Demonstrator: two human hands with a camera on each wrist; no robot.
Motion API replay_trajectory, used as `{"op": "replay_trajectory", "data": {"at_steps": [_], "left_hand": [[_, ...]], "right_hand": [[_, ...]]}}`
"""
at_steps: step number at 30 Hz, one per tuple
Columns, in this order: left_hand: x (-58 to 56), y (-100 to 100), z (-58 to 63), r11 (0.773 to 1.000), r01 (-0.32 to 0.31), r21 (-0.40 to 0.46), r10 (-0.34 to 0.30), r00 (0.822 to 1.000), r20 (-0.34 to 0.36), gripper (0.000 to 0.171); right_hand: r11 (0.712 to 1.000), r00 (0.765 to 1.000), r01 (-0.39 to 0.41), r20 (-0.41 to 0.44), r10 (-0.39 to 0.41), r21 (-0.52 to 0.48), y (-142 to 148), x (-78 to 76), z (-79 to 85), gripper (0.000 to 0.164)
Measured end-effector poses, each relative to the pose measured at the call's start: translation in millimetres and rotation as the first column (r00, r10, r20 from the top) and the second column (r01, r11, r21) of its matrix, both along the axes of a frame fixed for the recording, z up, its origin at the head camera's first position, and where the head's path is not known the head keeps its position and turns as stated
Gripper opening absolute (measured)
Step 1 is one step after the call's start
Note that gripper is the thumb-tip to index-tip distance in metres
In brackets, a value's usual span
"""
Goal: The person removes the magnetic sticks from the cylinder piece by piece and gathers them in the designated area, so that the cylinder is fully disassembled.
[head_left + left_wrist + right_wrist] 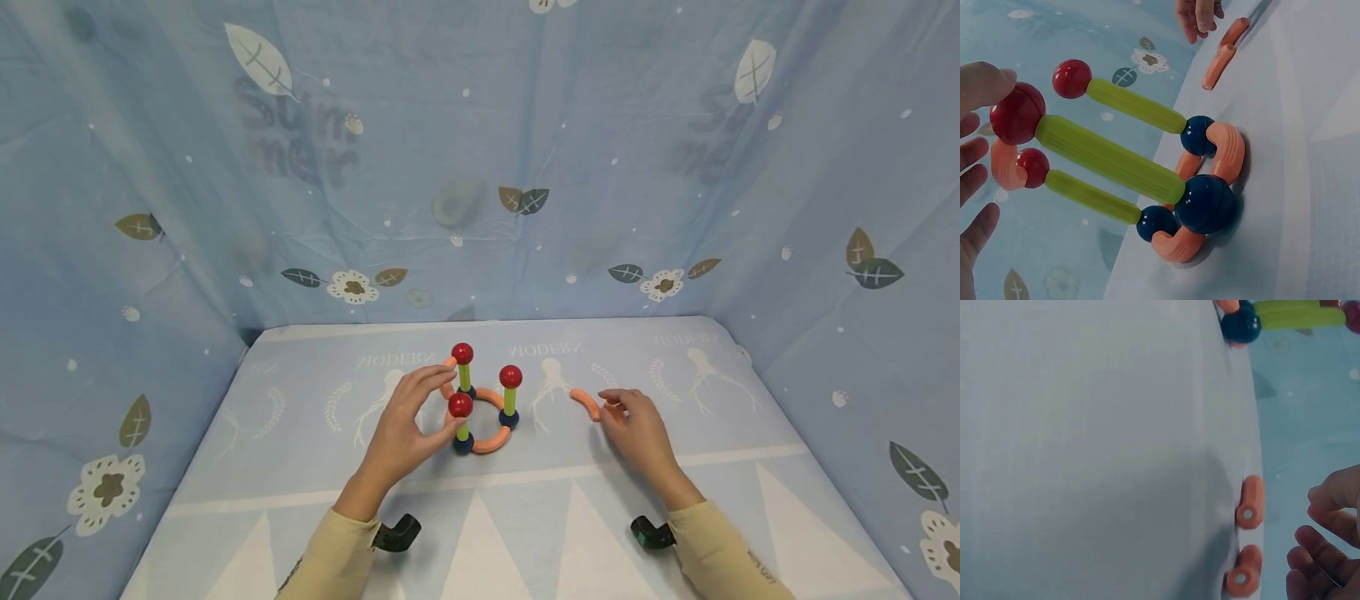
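Note:
In the head view a toy structure stands on the table: green rods upright on dark blue balls, red balls on top, curved orange pieces joining the blue balls. My left hand [408, 429] is at its left side. Its thumb touches the nearest red ball [1017, 112], while the other fingers extend apart toward the back. An upper orange curved piece [1007, 164] meets a farther red ball [1034, 167]. My right hand [637, 429] hovers by two loose orange curved pieces [1251, 500], its fingers loosely bent with nothing visible between them.
The structure's right-hand green rod [510, 402] stands toward the loose pieces. A patterned pale cloth [300, 467] covers the table. Blue printed fabric [465, 250] rises behind it and at both sides.

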State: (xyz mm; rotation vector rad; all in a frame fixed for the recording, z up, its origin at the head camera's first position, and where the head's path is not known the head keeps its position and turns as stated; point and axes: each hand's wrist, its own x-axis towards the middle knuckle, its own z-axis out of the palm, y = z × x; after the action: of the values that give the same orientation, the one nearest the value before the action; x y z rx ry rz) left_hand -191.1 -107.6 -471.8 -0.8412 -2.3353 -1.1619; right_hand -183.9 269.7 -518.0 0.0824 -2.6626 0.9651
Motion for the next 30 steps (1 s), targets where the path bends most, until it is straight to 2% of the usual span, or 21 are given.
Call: {"op": "replay_trajectory", "data": {"at_steps": [9,15,20,24,27,30], "left_hand": [[2.0,-10,-4.9,0.997,-0.078,0.024,0.076,0.994,0.072,0.076],[2.8,-20,-14.8,0.995,-0.098,0.015,0.096,0.987,0.128,0.080],[2.9,-24,-24.2,0.994,-0.106,-0.015,0.107,0.971,0.212,0.073],[2.3,-26,-34.4,0.993,-0.103,-0.054,0.113,0.963,0.244,0.067],[1.3,-26,-42.8,0.993,-0.094,-0.073,0.110,0.958,0.265,0.061],[-0.3,-25,-51.2,0.991,-0.084,-0.103,0.112,0.944,0.309,0.057]], "right_hand": [[0.995,0.996,-0.090,-0.025,0.089,-0.047,-23,5.7,0.3,0.025],[0.985,0.988,-0.154,-0.003,0.154,-0.081,-37,9.3,-1.8,0.025],[0.980,0.984,-0.168,0.041,0.173,-0.103,-50,10.7,-3.1,0.026],[0.975,0.977,-0.183,0.085,0.194,-0.127,-60,12.2,-4.3,0.029],[0.971,0.973,-0.198,0.095,0.211,-0.136,-69,12.9,-6.1,0.030],[0.971,0.973,-0.201,0.089,0.214,-0.133,-77,13.2,-8.3,0.030]]}}
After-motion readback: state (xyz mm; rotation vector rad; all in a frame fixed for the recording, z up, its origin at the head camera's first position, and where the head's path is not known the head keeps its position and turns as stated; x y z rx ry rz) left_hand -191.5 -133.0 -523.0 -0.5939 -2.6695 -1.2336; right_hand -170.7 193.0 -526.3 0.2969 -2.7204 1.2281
